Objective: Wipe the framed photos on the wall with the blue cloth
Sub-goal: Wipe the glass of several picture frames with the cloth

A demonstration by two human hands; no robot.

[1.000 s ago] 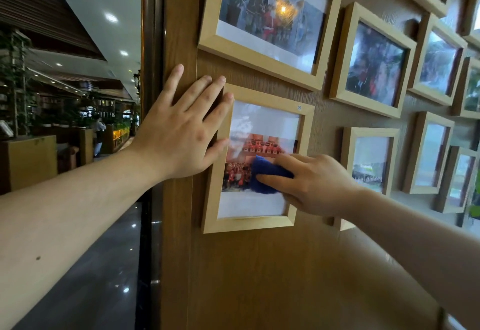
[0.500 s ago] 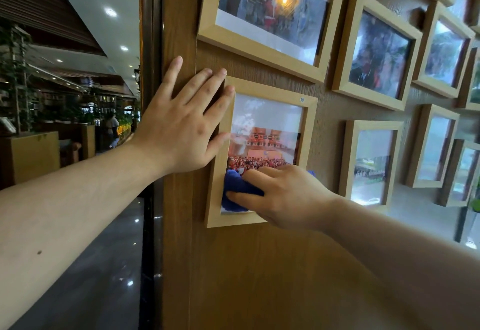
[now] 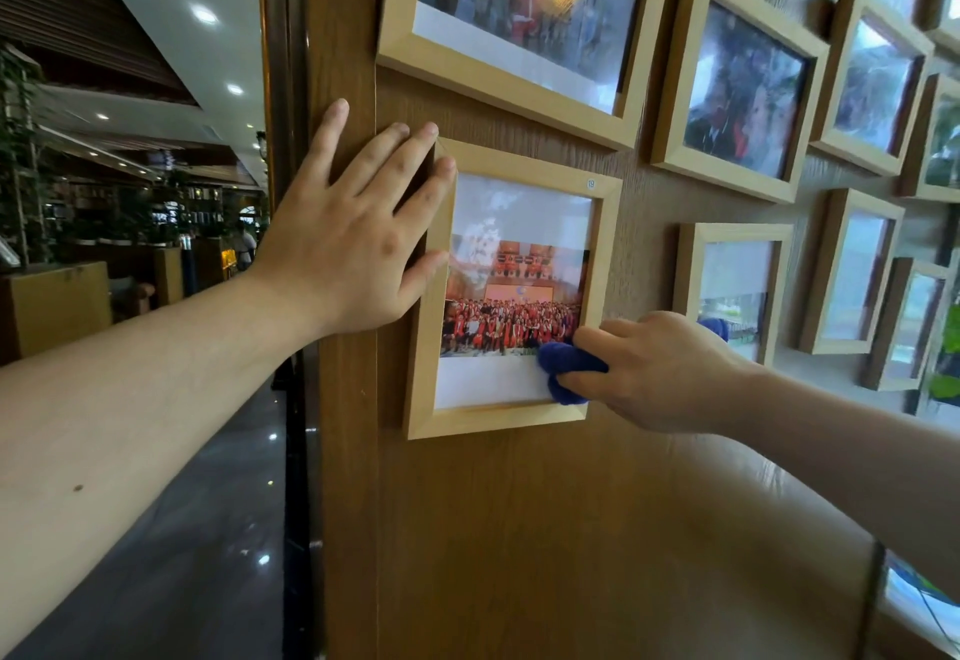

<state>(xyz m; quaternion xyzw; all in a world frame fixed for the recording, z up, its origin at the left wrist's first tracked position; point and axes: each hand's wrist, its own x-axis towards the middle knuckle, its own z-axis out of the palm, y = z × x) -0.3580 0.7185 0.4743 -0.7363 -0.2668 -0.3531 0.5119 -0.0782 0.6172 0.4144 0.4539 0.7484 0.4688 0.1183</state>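
Blue cloth [image 3: 569,369], bunched: I hold it in my right hand [image 3: 657,373], fingers curled tight round it, pressed against the glass at the lower right corner of the portrait frame [image 3: 511,420]. A scrap of the same blue shows past the knuckles.

Left hand [image 3: 353,238]: I have it flat and spread, holding nothing. Palm lies on the wooden wall [image 3: 571,545] just beside the frame; two fingertips and the thumb overlap its left rail and upper left corner.

Portrait frame: pale wood, upright, hung near the wall's left edge. Print inside shows a large group in red, white margin above and below. Small round numbered sticker [image 3: 590,184] on the top rail, right end.

Large landscape frame [image 3: 511,88]: pale wood, directly above, glass catching a lamp reflection.

Further frames: same pale wood, ranged to the right in rows, one [image 3: 730,82] at upper right, one smaller [image 3: 727,285] just beyond my right hand. Their pictures are too glared to read.

Left of the wall: dark polished floor [image 3: 208,529], ceiling spotlights, potted plants [image 3: 21,166], wooden counters, all well apart from my hands.
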